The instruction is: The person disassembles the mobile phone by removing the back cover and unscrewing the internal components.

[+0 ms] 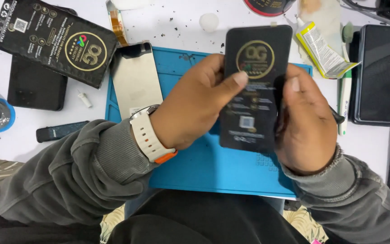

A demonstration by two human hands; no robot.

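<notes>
Both my hands hold a black rectangular screen panel with a gold round emblem, upright above the blue work mat. My left hand grips its left edge, thumb pressed on the front. My right hand grips its right edge, thumb on the front too. A white watch with an orange strap end sits on my left wrist.
A silver phone back panel lies at the mat's left. A black box with a gold emblem rests on a dark slab at the far left. A glue tube, a white-green pen and a dark phone lie at the right.
</notes>
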